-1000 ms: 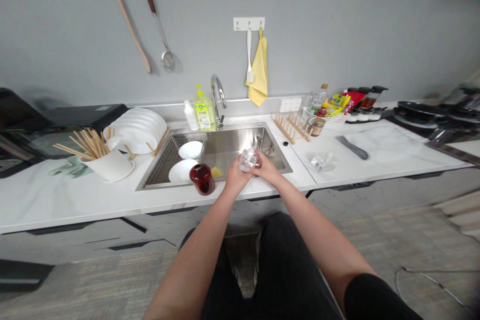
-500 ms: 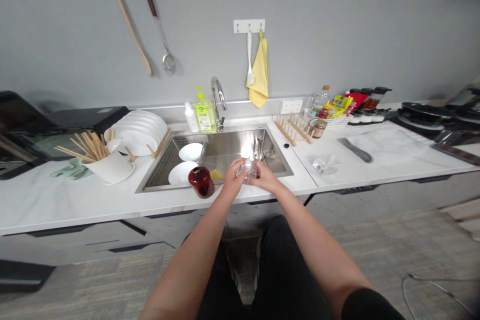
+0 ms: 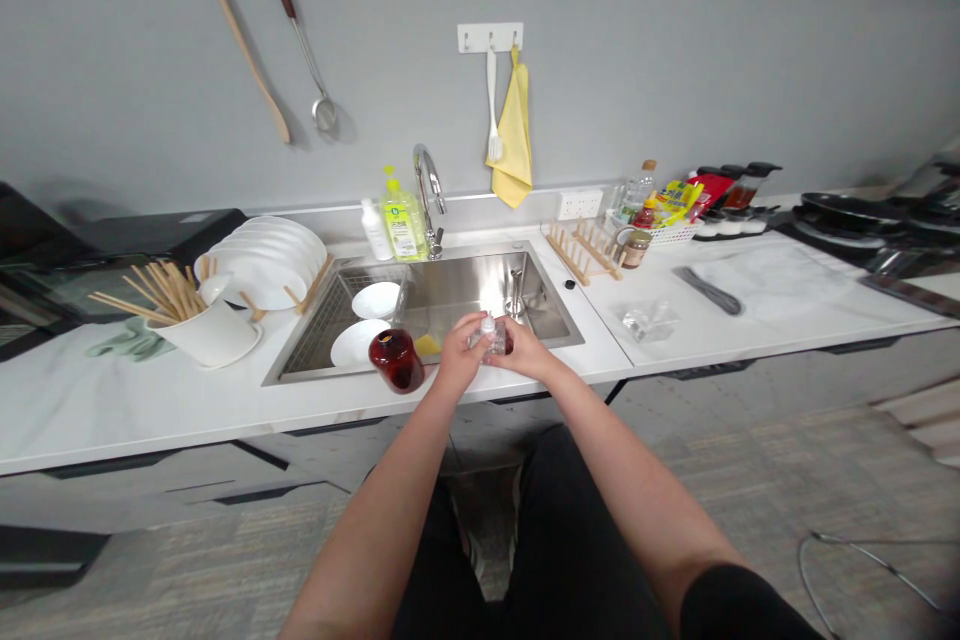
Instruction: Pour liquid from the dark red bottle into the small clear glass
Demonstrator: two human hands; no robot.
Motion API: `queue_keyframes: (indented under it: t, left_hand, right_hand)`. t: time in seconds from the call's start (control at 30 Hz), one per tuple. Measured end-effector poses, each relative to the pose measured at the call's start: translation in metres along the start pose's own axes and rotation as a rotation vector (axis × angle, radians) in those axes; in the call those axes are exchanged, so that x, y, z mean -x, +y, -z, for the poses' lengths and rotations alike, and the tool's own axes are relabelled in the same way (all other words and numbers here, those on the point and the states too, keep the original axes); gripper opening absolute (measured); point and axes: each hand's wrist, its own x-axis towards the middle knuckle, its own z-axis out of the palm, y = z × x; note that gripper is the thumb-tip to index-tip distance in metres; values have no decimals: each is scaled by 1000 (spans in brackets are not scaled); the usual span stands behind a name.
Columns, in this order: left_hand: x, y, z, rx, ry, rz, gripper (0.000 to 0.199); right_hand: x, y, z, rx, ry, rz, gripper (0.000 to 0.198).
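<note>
Both hands are closed around a small clear bottle (image 3: 488,326) with a whitish top, at the front edge of the sink. My left hand (image 3: 461,356) grips its left side, with the thumb near the top. From the right, my right hand (image 3: 526,354) wraps the other side. Something dark red shows beside the right fingers; I cannot tell whether it belongs to the bottle. Just left of my hands, a dark red-brown glass bottle (image 3: 396,361) stands on the counter's front strip with its mouth uncovered. A yellow sponge or cloth (image 3: 427,345) lies partly hidden between them.
The steel sink (image 3: 559,320) holds white bowls (image 3: 360,342) at its left. A curved faucet (image 3: 427,190) and dish soap (image 3: 403,225) stand behind. White plates (image 3: 262,260) and a chopstick holder (image 3: 214,338) are left; a wooden rack (image 3: 589,250) and plastic bag (image 3: 646,320) are right.
The view has shifted slightly. Both hands still hold the clear bottle at the sink's front edge, with only a small change in their grip.
</note>
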Motion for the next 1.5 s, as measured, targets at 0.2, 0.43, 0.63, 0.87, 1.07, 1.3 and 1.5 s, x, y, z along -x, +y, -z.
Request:
queue_keyframes:
  t: [0.2,0.43,0.63,0.87,1.07,1.3,1.5]
  left_hand:
    - [0,-3,-1,37,48,5,38]
    - [0,-8,-4,83,23,23,40]
    - [4,-10,-6,118,33,74,48]
    - [2,-5,-7,78,61,58,39]
    - [5,-4,-3,120,19,73,40]
    - [3,-9,-7,133,44,50,38]
    - [5,-2,-3,135,6,61,43]
  right_hand:
    - [0,2,-1,28,4,-47,66]
    - [-1,4,-1,-16,-1,-27,64]
    - [0,1,-1,17,9,-65,66]
    - [1,0,0,31,7,-31,66]
    - [1,-1,0,37,2,-47,68]
    - [0,1,0,9,4,-44,68]
    - [1,0,0,9,4,-59,68]
